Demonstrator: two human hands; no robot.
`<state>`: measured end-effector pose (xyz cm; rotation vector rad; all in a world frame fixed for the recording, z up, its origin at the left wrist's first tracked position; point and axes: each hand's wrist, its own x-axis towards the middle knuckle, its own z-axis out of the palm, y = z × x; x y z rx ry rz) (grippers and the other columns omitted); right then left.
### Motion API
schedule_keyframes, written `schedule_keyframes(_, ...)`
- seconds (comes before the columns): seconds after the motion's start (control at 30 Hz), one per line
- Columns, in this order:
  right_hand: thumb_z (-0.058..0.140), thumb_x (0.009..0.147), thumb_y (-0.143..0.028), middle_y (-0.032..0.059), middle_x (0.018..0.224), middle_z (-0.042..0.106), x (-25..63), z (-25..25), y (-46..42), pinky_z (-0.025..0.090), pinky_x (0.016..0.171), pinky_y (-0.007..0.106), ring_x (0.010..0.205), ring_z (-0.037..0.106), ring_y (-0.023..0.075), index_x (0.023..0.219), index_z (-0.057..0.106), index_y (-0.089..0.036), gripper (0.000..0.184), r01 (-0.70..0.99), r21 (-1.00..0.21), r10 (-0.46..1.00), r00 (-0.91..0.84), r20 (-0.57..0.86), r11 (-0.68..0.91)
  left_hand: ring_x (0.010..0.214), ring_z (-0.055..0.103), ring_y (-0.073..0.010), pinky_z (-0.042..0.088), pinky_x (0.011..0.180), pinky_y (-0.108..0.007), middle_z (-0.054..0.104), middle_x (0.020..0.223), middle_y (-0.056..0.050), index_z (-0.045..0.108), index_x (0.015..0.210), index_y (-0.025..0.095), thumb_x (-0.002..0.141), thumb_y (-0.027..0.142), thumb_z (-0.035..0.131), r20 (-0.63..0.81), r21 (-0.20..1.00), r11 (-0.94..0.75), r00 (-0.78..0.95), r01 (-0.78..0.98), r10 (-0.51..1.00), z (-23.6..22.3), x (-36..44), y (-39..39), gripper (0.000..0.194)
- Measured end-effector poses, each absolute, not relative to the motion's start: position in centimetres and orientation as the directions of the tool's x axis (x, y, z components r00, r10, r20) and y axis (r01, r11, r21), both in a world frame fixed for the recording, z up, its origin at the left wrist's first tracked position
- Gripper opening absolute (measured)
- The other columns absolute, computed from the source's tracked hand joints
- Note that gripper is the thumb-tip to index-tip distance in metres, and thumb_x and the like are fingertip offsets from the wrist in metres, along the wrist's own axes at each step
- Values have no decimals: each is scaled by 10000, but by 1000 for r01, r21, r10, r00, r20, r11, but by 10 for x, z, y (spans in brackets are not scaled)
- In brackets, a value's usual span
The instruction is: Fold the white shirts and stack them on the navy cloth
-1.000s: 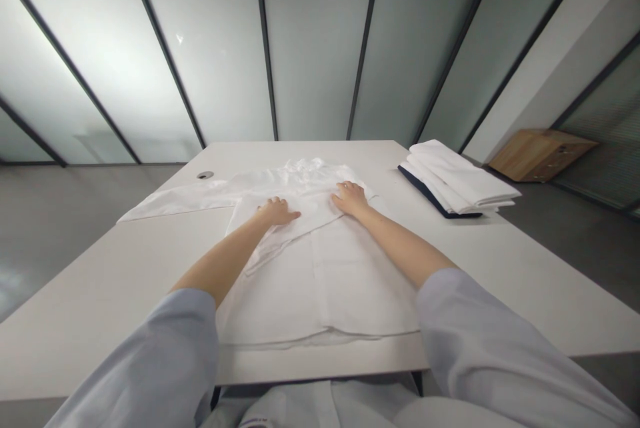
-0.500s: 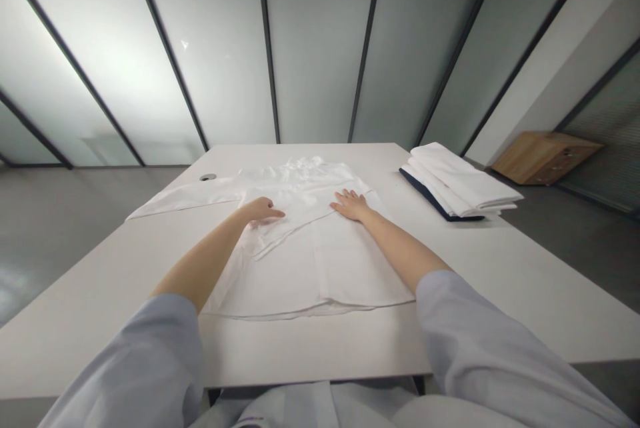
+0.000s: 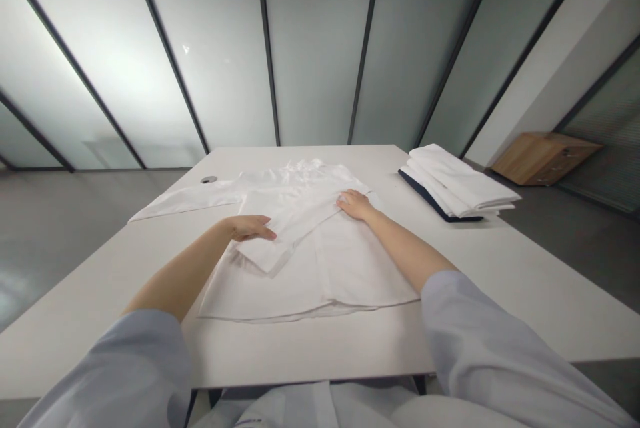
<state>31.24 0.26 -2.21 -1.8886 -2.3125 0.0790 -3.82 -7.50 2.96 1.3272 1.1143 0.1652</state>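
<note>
A white long-sleeved shirt lies spread on the table, its hem toward me. One sleeve stretches out to the left; the other sleeve lies folded slantwise across the body. My left hand is over the cuff end of the folded sleeve, fingers stretched and thumb apart, open; whether it touches the cloth is hard to see. My right hand rests on the upper right of the shirt at the sleeve's fold, its fingers curled onto the cloth. The fabric near the collar is crumpled.
A stack of folded white cloths on a dark navy piece sits at the table's right edge. A round grey grommet is at the back left of the white table. A wooden cabinet stands beyond on the right, before frosted glass panels.
My left hand has moved toward me and left, its fingers stretching out. The folded sleeve's cuff end lies nearer to me and flatter. My right hand's spread fingers have curled in.
</note>
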Motion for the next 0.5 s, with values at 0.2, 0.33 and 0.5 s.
schedule_keyframes(0.2, 426, 950, -482, 130, 1407, 487, 320, -29, 2, 324, 1046, 456, 1303, 420, 301, 1301, 559, -231, 451, 980, -105, 979, -158, 126, 171, 950, 691, -270, 572, 751, -324, 735, 1026, -84, 643, 955, 203, 540, 504, 823, -604, 770, 346, 438, 536, 666, 22, -51, -75, 543)
schedule_keyframes(0.33, 459, 941, -450, 137, 1350, 528, 319, -28, -1, 345, 1021, 434, 1256, 460, 294, 1264, 582, -209, 422, 978, -104, 972, -162, 169, 181, 948, 681, -256, 546, 760, -312, 729, 996, -70, 644, 1001, 211, 529, 461, 812, -545, 770, 198, 465, 607, 698, 19, -61, -68, 560)
schedule_keyframes(0.5, 528, 912, -363, 126, 1231, 593, 309, -20, -8, 380, 969, 368, 1153, 517, 261, 1121, 650, -176, 306, 936, -113, 912, -290, 290, 334, 849, 673, -226, 521, 754, -323, 703, 897, -59, 595, 1074, 197, 737, 449, 646, -155, 553, -43, 154, 832, 976, 12, -53, -39, 423)
